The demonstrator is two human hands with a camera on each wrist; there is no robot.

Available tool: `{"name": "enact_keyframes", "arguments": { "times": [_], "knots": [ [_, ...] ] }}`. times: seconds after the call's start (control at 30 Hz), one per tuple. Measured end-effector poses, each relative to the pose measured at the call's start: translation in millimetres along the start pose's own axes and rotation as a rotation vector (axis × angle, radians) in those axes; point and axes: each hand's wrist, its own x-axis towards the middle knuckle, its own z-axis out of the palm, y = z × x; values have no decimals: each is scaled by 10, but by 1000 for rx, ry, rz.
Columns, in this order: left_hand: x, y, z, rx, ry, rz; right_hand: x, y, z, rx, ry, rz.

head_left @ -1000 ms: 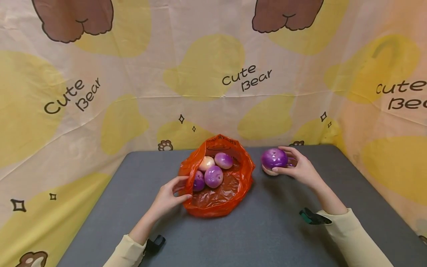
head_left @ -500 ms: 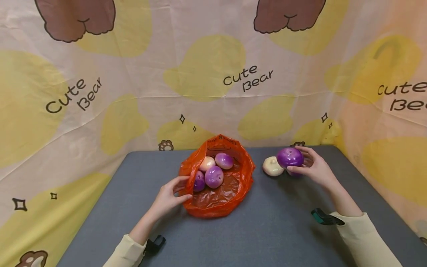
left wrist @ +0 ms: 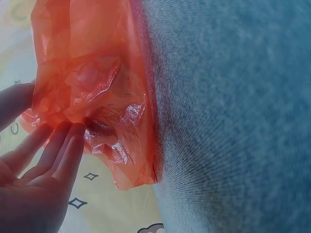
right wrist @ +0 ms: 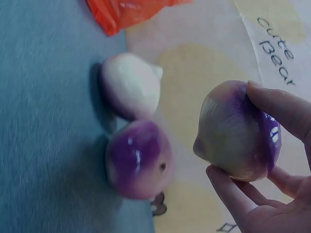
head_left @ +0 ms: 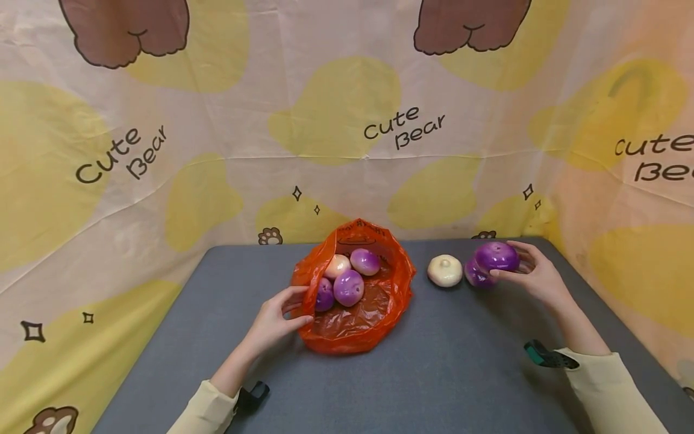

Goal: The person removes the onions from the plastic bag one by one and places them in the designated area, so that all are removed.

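Observation:
My left hand point(head_left: 273, 319) holds the near-left side of an orange-red plastic bag point(head_left: 355, 343), thumb and fingers at its rim. The bag lies with its mouth facing me, and several glossy purple-and-cream onions point(head_left: 349, 287) show inside. In the left wrist view, fingertips point(left wrist: 75, 128) press against the thin plastic. My right hand point(head_left: 534, 277) grips a purple onion point(head_left: 497, 256) between thumb and fingers. Seen from the right wrist, this onion point(right wrist: 238, 131) has a pale side with a small nub. It overlaps a second purple onion point(head_left: 478, 276) in the head view.
A cream-topped onion point(head_left: 444, 271) sits on the grey table point(head_left: 390, 386) right of the bag, beside the second purple one. A printed cloth point(head_left: 336, 120) hangs behind the table and along both sides. Both wrists wear dark straps.
My right hand has carried its onion to the right, away from the bag. This uncovers the cream-topped onion, then the second purple one. The left hand and bag stay put.

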Motion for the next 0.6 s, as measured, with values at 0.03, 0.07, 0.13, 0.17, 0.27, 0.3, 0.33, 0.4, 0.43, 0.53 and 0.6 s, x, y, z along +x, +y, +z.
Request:
{"name": "enact_keyframes", "arguments": {
  "times": [0.03, 0.07, 0.13, 0.17, 0.27, 0.3, 0.33, 0.4, 0.43, 0.53, 0.6],
  "knots": [
    [-4, 31, -7, 4, -1, 2, -4, 18, -18, -8, 7, 3],
    [-7, 46, -12, 9, -3, 3, -8, 38, -36, -13, 13, 4],
    [-9, 67, -17, 11, -1, 7, -11, 78, -71, -20, 18, 6],
    [-10, 72, -17, 11, 1, 11, -11, 100, -89, -26, 19, 7],
    [-12, 64, -16, 11, 8, 18, -4, 173, -135, -40, 22, 17],
    [-13, 63, -16, 6, 10, 17, 0, 201, -149, -43, 23, 22],
    [-14, 60, -16, 8, 10, 16, 3, 231, -160, -51, 29, 25],
    [-15, 57, -16, 9, 8, 13, 11, 293, -182, -64, 42, 31],
    [-15, 55, -16, 10, 6, 13, 14, 323, -192, -72, 50, 33],
    [-15, 58, -18, 14, 1, 3, 22, 402, -225, -83, 63, 44],
    [-15, 60, -19, 17, -2, -2, 23, 439, -248, -82, 65, 53]
  ]
}}
